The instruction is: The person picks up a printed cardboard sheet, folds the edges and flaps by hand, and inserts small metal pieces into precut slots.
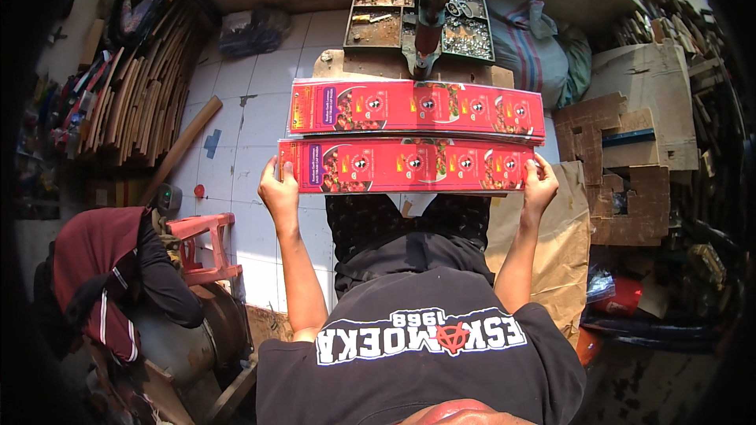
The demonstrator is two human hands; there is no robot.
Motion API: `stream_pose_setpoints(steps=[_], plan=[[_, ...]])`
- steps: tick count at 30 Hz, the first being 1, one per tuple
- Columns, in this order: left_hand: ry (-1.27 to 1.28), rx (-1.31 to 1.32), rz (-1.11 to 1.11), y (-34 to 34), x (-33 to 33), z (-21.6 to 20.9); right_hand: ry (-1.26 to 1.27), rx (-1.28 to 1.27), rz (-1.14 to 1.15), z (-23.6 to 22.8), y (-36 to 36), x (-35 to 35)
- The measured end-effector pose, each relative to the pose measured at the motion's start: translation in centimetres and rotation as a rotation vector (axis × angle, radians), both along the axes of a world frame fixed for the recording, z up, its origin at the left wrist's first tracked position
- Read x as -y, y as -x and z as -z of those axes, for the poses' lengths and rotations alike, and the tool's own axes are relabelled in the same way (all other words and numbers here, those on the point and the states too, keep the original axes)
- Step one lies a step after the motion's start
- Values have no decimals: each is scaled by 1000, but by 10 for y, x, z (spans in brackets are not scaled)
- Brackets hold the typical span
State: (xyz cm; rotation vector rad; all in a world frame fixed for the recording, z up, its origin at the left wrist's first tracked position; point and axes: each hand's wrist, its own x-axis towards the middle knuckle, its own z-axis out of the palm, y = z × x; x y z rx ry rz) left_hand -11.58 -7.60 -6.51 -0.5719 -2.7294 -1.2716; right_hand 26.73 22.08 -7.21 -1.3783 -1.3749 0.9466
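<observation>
A long red printed cardboard strip (409, 167) with food pictures spans the space in front of me, gripped by its two ends. My left hand (279, 186) is closed on its left end, thumb on top. At the right end, my right hand (540, 186) pinches it the same way. Just beyond lies a second strip or stack of the same red printed card (417, 110), almost touching the held one. It rests on a wooden board (331, 63). Whether I hold one sheet or several cannot be made out.
Behind the board stand a metal post tool (428, 24) and a compartment tray (381, 25) of small metal parts. Stacked boards (142, 86) lean at left, near a pink stool (206, 240). At right are a striped sack (528, 47), cut cardboard (630, 212) and brown paper (551, 252).
</observation>
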Motion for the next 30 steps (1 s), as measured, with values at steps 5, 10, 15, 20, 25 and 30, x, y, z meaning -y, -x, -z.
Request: stream_pose_setpoints(steps=[5, 10, 15, 20, 25, 30], plan=[[-106, 173, 26, -1, 5, -18, 12, -71, 27, -2, -12, -2], [-420, 496, 174, -2, 17, -37, 75, -311, 134, 2, -38, -6], [-607, 541, 355, -3, 38, -23, 29, -705, 212, -10, -55, -4], [-660, 545, 297, -13, 41, 0, -4, -822, 208, 11, -67, -1], [-513, 733, 351, -14, 25, -41, 91, -637, 349, 10, -80, -9], [-747, 681, 411, -9, -3, -55, 279, -568, 507, 18, -81, -12]])
